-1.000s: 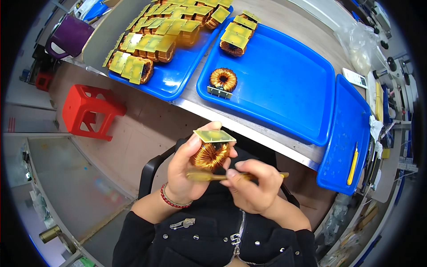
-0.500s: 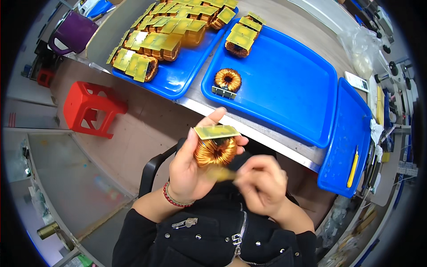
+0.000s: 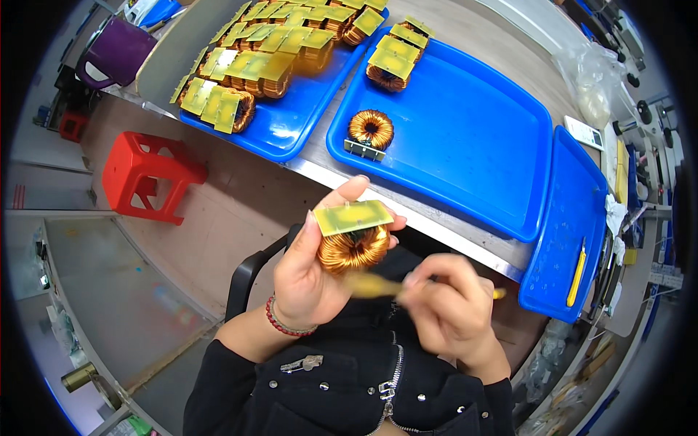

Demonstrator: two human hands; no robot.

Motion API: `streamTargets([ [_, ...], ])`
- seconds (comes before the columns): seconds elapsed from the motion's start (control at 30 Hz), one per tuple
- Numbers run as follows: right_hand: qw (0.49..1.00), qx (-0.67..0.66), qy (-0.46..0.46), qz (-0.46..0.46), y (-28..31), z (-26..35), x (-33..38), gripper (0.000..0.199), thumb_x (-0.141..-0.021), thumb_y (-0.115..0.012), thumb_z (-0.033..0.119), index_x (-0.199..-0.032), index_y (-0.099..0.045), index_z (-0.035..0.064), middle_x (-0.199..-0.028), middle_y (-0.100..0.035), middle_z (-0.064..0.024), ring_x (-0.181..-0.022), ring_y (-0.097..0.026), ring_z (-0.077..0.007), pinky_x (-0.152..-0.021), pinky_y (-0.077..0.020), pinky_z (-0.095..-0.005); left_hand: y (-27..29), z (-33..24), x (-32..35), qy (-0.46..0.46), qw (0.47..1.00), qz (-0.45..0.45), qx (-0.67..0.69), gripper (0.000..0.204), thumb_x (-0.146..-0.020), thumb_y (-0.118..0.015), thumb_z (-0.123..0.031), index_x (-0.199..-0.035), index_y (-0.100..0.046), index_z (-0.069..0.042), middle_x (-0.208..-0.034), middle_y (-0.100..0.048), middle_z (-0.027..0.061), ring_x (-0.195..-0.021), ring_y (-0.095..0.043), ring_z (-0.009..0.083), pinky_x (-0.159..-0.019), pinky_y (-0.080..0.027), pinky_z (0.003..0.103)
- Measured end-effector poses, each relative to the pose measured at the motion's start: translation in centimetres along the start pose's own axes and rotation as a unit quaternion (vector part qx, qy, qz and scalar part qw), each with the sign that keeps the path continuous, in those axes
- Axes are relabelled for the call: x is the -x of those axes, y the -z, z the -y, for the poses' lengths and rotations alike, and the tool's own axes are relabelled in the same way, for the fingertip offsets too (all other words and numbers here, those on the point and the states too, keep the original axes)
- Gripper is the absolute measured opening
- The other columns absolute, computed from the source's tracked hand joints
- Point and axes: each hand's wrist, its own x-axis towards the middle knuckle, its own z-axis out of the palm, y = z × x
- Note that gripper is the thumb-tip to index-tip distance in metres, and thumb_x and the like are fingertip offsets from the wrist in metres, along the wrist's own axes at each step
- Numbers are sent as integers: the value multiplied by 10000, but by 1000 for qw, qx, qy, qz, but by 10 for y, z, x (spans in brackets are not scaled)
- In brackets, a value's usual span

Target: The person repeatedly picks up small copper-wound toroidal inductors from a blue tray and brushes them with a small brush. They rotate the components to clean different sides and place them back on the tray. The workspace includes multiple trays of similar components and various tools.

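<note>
Ridged copper ring (image 3: 352,253), flat rectangular board (image 3: 354,216), slim yellow stick (image 3: 379,286) in hands (image 3: 452,309)

A silvery zipper (image 3: 397,367) ran down the black jacket (image 3: 356,414); round metal snaps (image 3: 273,385) flanked it, and left of it showed a metallic ornament (image 3: 302,363) and a red-and-grey beaded bracelet (image 3: 286,329).

Bench (image 3: 465,33) there, left to right: coils (image 3: 269,64) in left tray (image 3: 283,125), more coils (image 3: 372,129) at left of middle tray (image 3: 465,138), cutter (image 3: 576,277) in right tray (image 3: 558,211). Held coil (image 3: 354,251) in front.
</note>
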Motion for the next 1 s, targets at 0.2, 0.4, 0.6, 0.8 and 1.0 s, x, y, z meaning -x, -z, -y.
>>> streamTargets([
  [0.2, 956, 228, 122, -139, -3, 4, -14, 139, -643, -721, 119, -751, -642, 83, -869, -592, -42, -539, -534, -117, -421, -341, -220, -1, -2, 2, 27, 999, -15, 43, 515, -962, -220, -370, -1368, -220, -53, -1206, -455, 200, -1168, -437, 329, -970, -378, 425],
  [0.4, 942, 209, 33, -260, 14, -9, -11, 278, -639, -737, -3, -898, -652, 52, -1024, -503, -150, -767, -529, -194, -542, -412, -255, 2, -7, 7, -20, 1000, -5, -23, 517, -953, -243, -366, -1378, -237, -71, -1128, -479, 206, -1138, -453, 368, -953, -388, 440],
  [0.6, 986, 114, 77, -92, -2, 4, -6, 210, -629, -736, 93, -818, -648, 75, -887, -576, -69, -559, -572, -155, -445, -413, -242, 5, -5, 6, -32, 998, 26, -52, 509, -950, -280, -363, -1375, -247, -85, -1176, -435, 209, -1176, -412, 364, -970, -380, 435],
  [0.8, 980, 73, 136, -125, -17, 5, -7, 190, -610, -731, 94, -783, -658, 68, -870, -587, -53, -534, -540, -125, -425, -373, -228, -1, -7, 3, 9, 1000, -7, 27, 518, -954, -261, -381, -1386, -218, -99, -1224, -412, 194, -1202, -395, 351, -985, -370, 426],
  [1.0, 958, 77, 45, -272, -9, -9, -24, 253, -643, -708, -66, -871, -658, 31, -974, -521, -142, -646, -559, -183, -492, -438, -231, 4, -10, 4, 53, 990, -14, 128, 642, -908, -373, -477, -1403, -173, -120, -1276, -429, 168, -1167, -451, 304, -965, -391, 413],
])
